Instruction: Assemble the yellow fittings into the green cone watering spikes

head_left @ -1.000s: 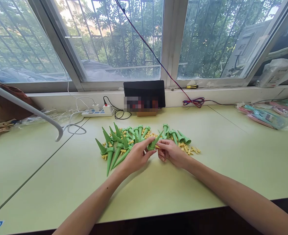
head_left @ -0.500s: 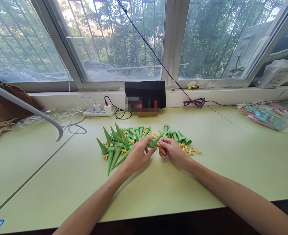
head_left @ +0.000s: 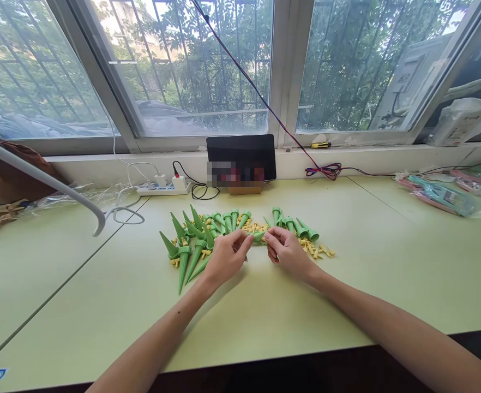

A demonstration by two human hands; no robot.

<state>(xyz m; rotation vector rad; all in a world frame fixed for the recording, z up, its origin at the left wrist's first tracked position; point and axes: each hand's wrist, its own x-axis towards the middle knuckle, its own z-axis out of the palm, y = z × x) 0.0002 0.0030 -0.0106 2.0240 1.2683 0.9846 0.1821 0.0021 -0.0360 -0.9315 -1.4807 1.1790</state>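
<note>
Between my two hands, just above the table, is a green plastic watering spike (head_left: 258, 237). My left hand (head_left: 229, 255) is closed on its left end, thumb and fingers pinching it. My right hand (head_left: 288, 252) pinches at the spike's right end, where a bit of a small yellow valve piece shows; the fingertips hide most of it. Behind and left of my left hand lies a pile of green cone-shaped spikes (head_left: 194, 256) with capped ends. More green spikes (head_left: 301, 231) lie beyond my right hand. Loose T-shaped yellow valve pieces (head_left: 316, 250) are scattered beside them.
A dark tablet (head_left: 240, 150) stands on a brown block at the back. Left of it sits a white power strip (head_left: 164, 188) with cables. A white curved bar (head_left: 60, 185) crosses the left side. Bagged items (head_left: 443, 196) lie far right.
The green spike has turned from slanting up to the right to lying nearly level between my hands. The yellow valve piece at my right fingertips is now more hidden.
</note>
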